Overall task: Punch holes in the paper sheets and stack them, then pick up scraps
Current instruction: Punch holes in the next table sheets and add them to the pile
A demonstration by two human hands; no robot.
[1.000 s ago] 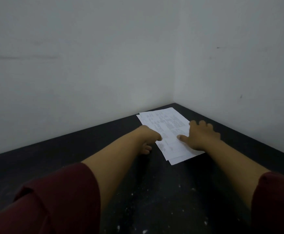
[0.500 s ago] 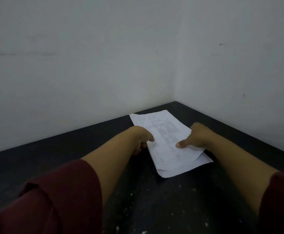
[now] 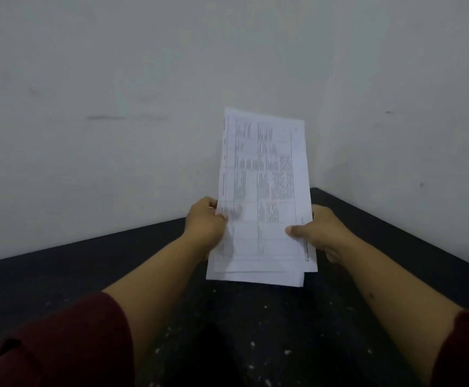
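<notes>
Holding paper sheets upright above the dark table, both arms extended. Left hand pinches the sheets' left edge, thumb in front. Right hand pinches the right edge, thumb on top. White scraps speckle the table below.

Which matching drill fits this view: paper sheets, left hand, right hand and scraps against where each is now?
Things:
1. paper sheets
2. left hand
3. right hand
4. scraps

Places:
A. gripping the sheets' right edge
B. scattered on the dark table
C. held upright above the table
D. gripping the sheets' left edge

Pairs: 1-C, 2-D, 3-A, 4-B
</notes>
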